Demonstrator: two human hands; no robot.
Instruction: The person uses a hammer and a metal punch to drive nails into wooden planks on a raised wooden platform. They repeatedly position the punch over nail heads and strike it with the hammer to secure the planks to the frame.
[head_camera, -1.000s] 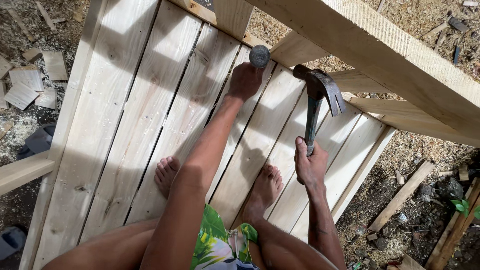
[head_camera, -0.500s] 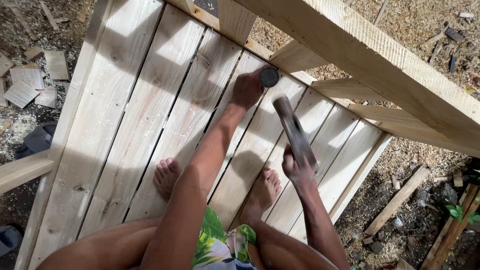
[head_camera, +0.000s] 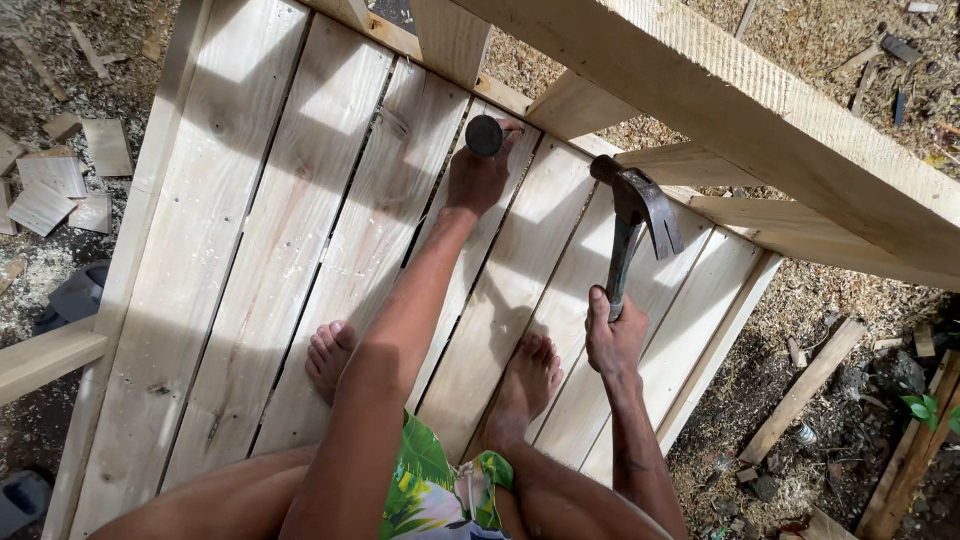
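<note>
Pale wooden planks (head_camera: 250, 260) carry two bare feet (head_camera: 525, 375). Right hand (head_camera: 612, 335) grips a claw hammer (head_camera: 630, 225), raised clear above the boards. Farther on, left hand (head_camera: 480, 175) closes on a dark round object (head_camera: 485, 135) beside a plank gap, under the overhead beam (head_camera: 720, 110).

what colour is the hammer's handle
Dull blue-grey, under a dark rusty-brown head. The hammer, held in the right hand, shows best in the head view.

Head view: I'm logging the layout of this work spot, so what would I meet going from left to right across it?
Wood offcuts on the ground → pale plank deck → left hand by a dark round object → right hand gripping the hammer → loose board on the sawdust.
</note>
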